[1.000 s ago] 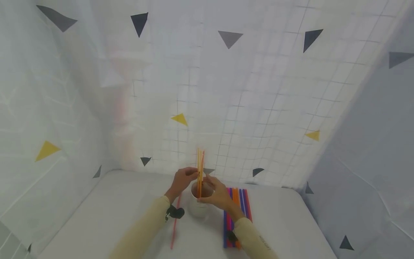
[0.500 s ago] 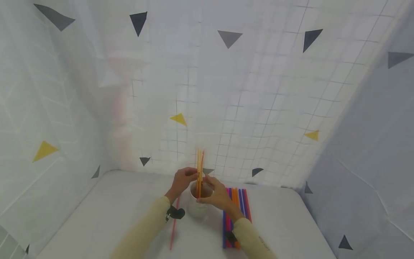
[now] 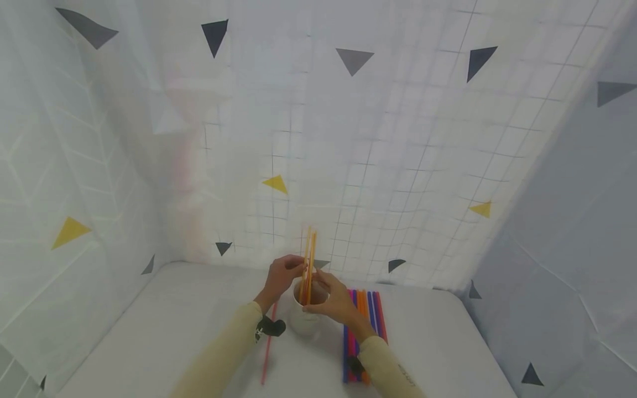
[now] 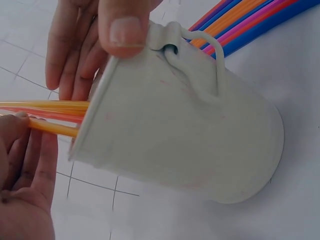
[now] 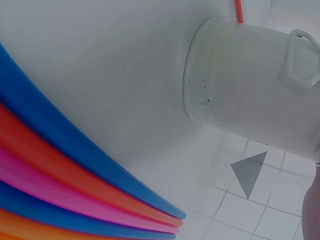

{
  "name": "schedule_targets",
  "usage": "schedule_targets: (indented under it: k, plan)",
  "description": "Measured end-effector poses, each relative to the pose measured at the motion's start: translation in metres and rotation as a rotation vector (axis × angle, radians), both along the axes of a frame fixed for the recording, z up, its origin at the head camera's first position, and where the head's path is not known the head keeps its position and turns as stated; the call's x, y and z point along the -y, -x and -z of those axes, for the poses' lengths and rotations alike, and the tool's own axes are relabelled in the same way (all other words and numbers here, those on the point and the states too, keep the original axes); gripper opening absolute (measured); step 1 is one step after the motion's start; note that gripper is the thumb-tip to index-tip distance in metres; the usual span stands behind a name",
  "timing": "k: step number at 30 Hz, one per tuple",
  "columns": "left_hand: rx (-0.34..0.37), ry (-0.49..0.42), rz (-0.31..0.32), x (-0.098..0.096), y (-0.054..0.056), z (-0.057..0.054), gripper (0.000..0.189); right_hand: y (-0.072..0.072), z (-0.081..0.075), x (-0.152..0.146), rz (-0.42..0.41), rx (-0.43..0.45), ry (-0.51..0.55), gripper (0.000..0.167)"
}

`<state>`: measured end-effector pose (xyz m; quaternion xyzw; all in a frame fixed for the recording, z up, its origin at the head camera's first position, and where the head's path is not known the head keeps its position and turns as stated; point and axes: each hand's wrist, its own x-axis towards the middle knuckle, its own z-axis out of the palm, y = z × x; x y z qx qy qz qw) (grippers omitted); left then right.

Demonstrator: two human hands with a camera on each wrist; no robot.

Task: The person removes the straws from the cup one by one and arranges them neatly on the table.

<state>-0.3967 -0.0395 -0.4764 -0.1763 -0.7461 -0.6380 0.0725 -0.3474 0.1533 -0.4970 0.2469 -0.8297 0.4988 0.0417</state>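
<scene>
In the head view a white mug with a loop handle stands on the white table, several orange and yellow straws rising from its mouth. My left hand is at the straws just above the rim; in the left wrist view it pinches an orange straw between thumb and fingers. From the other side my right hand holds the mug's rim. Its thumb presses outside near the handle, the other fingers reaching past the rim. The straws' lower ends are hidden inside the mug.
To the right of the mug lies a row of blue, pink, orange and red straws, partly under the right forearm. A single red straw lies left of the mug by the left wrist. Patterned white sheeting encloses the table.
The straw tops have shifted slightly right and fanned apart between my hands. Both hands and the mug stay nearly in place.
</scene>
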Motion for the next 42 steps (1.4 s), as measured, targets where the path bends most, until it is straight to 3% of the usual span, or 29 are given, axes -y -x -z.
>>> schedule_targets:
  k: [3,5,19,28,37,42]
  plan:
    - [0.004,-0.023,-0.009,0.0,0.01,0.009,0.029,0.009,0.011,-0.002,0.01,-0.003,-0.013,0.103]
    - [-0.007,-0.022,-0.023,0.0,0.011,0.008,0.029,0.011,0.011,-0.002,0.012,-0.002,-0.021,0.104]
    - [-0.005,-0.01,-0.063,0.006,0.008,-0.016,0.03,0.01,0.012,-0.001,0.033,0.003,-0.044,0.106]
    - [0.006,-0.095,-0.057,0.013,0.01,-0.03,0.025,0.009,0.009,0.0,0.046,0.017,-0.048,0.106]
    - [0.013,-0.191,0.015,0.017,0.005,-0.058,0.025,0.009,0.012,-0.003,0.025,0.012,-0.028,0.106]
    - [-0.016,-0.187,0.038,0.022,0.0,-0.074,0.027,0.012,0.015,-0.003,0.016,-0.012,-0.037,0.106]
